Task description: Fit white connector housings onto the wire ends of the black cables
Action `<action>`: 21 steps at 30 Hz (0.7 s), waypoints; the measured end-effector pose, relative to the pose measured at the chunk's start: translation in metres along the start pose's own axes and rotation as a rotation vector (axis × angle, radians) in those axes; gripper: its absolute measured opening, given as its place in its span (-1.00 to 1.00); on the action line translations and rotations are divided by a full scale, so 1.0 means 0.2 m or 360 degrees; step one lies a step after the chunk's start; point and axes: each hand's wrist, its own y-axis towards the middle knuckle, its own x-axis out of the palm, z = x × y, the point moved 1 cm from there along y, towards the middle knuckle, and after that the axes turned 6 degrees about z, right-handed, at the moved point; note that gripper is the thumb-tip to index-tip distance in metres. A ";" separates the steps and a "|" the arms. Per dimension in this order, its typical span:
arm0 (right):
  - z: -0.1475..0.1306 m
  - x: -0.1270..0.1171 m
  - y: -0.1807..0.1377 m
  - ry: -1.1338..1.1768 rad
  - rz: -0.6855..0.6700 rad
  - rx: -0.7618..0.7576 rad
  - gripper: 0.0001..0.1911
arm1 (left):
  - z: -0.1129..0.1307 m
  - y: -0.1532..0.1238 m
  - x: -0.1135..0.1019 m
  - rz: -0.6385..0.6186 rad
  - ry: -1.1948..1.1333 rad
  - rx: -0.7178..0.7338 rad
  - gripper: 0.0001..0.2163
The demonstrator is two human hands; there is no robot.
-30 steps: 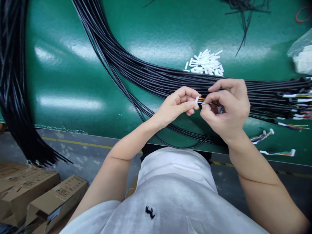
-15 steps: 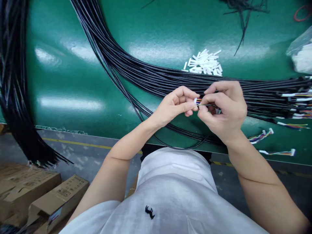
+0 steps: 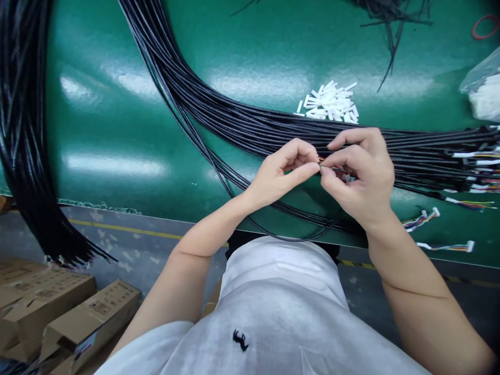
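Observation:
My left hand (image 3: 282, 171) is closed in a pinch over the end of a wire connector, whose white housing is now covered by the thumb and fingertips. Short coloured wires (image 3: 321, 159) show in the small gap between the two hands. My right hand (image 3: 359, 177) pinches a thin wire between thumb and index finger, right beside the left fingertips. A small white piece (image 3: 347, 178) shows under its curled fingers. Both hands are above a thick bundle of black cables (image 3: 242, 122), which curves across the green table.
Behind the cables lies a pile of small white pieces (image 3: 332, 103). Cable ends with coloured wires (image 3: 471, 203) and two short connector leads (image 3: 449, 247) are at right, near a plastic bag (image 3: 484, 94). Another black bundle (image 3: 23, 130) hangs over the left edge above cardboard boxes (image 3: 91, 312).
The left thumb and fingers have closed further over the white connector, which was visible before. The right fingertips remain close by on the wire. The whole view has shifted slightly.

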 end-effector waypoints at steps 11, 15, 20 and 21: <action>0.02 0.01 -0.01 0.0065 0.0023 0.0185 -0.89 | -0.01 0.01 0.01 -0.0043 -0.0092 -0.0099 -0.65; 0.02 -0.02 -0.01 0.0359 0.0048 0.0410 -0.88 | -0.03 0.01 0.00 -0.0030 -0.0142 -0.0106 -0.68; 0.07 -0.05 0.01 0.0645 -0.0035 0.0675 -0.89 | -0.05 0.01 -0.01 -0.0021 -0.0160 -0.0049 -0.70; 0.08 -0.06 0.02 0.0697 -0.0046 0.0704 -0.88 | -0.05 0.02 -0.01 -0.0032 -0.0159 -0.0034 -0.70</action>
